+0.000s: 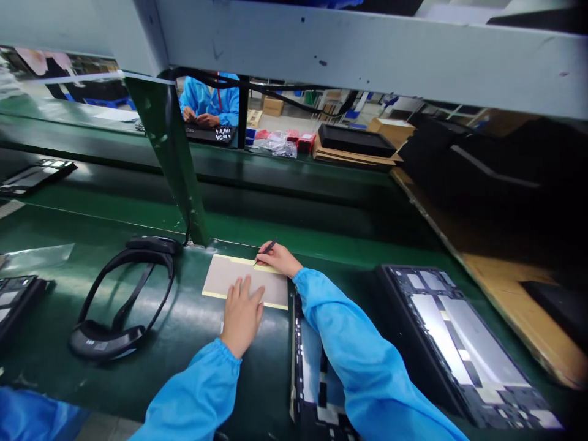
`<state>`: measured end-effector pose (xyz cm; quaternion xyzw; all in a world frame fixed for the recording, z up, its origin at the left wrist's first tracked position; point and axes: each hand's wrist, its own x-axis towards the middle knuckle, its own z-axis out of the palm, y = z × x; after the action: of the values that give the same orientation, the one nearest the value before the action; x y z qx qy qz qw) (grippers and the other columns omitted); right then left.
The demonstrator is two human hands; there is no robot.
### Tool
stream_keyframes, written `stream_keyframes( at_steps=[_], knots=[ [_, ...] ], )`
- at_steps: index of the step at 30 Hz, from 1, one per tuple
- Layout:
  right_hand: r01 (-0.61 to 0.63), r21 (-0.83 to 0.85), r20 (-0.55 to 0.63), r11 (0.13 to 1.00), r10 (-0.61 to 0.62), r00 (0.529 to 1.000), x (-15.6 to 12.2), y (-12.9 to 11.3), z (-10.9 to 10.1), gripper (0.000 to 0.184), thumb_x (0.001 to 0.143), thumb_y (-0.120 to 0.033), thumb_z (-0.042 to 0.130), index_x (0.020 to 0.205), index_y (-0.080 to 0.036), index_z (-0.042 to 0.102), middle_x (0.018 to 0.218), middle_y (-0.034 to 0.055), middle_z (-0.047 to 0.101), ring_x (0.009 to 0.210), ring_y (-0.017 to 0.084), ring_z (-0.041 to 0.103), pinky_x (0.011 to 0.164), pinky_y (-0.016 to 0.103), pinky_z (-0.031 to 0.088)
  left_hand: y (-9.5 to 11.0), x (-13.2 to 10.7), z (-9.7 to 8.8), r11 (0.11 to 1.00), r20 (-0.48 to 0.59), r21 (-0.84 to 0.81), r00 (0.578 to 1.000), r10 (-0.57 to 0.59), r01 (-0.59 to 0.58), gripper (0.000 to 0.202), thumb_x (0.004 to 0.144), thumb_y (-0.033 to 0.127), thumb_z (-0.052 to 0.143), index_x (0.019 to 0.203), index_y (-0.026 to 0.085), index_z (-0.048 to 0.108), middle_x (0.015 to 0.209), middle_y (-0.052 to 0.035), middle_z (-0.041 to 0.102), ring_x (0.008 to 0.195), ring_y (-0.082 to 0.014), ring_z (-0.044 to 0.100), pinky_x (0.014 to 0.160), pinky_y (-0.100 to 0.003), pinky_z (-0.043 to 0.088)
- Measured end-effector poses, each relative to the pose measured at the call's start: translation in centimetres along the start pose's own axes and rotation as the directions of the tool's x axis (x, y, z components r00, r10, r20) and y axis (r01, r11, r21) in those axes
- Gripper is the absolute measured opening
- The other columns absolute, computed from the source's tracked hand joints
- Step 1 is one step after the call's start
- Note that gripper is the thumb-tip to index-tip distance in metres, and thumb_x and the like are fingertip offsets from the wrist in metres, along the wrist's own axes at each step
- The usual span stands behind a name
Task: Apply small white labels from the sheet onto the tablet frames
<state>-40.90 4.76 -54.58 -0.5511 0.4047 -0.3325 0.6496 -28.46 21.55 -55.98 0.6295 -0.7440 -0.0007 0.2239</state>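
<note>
A flat beige sheet (220, 277) with pale yellow strips along its long edges lies on the green bench. My left hand (242, 313) rests on its near part, fingers stretched out and nothing held. Over the far right edge of the sheet, my right hand (281, 260) pinches what looks like a pair of black tweezers (270, 246), held like a pen. Their tip points down at the far yellow strip; whether it touches cannot be made out. Under my right forearm, an opened tablet-like device (309, 361) is partly hidden by the blue sleeve.
Another opened device (459, 343) lies at the right, beside a cardboard sheet (514, 306). A black headband-like device (108, 343) sits at the left. A green post (169, 159) and a grey overhead beam (367, 55) frame the bench. Across it, a co-worker in blue (211, 101) handles a black panel.
</note>
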Motion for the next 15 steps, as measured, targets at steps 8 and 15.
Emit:
stream_keyframes(
  at_steps=[8,15],
  knots=[
    [0.145,0.029,-0.158,0.989,-0.139,0.978,-7.6,-4.9,0.5,0.036,0.068,-0.041,0.087,0.090,-0.020,0.069,0.081,0.0017,0.073,0.077,0.020,0.076,0.081,0.036,0.064,-0.6,0.7,-0.3,1.000,0.029,-0.024,0.999,0.015,-0.014,0.036,0.089,0.018,0.061,0.124,0.024,0.069,0.142,-0.0181,0.056,0.131,-0.0409,0.052,0.102,-0.061,0.047],
    [0.056,0.020,-0.553,0.998,-0.036,0.832,-27.6,-2.8,1.3,0.030,0.078,-0.045,0.082,0.083,-0.018,0.071,0.083,0.0087,0.078,0.077,0.029,0.078,0.072,0.043,0.068,2.0,-2.3,-3.5,0.963,0.035,-0.213,0.983,0.179,-0.168,0.035,0.096,0.030,0.057,0.130,0.025,0.062,0.152,-0.0135,0.048,0.141,-0.0374,0.043,0.113,-0.064,0.037]
  ],
)
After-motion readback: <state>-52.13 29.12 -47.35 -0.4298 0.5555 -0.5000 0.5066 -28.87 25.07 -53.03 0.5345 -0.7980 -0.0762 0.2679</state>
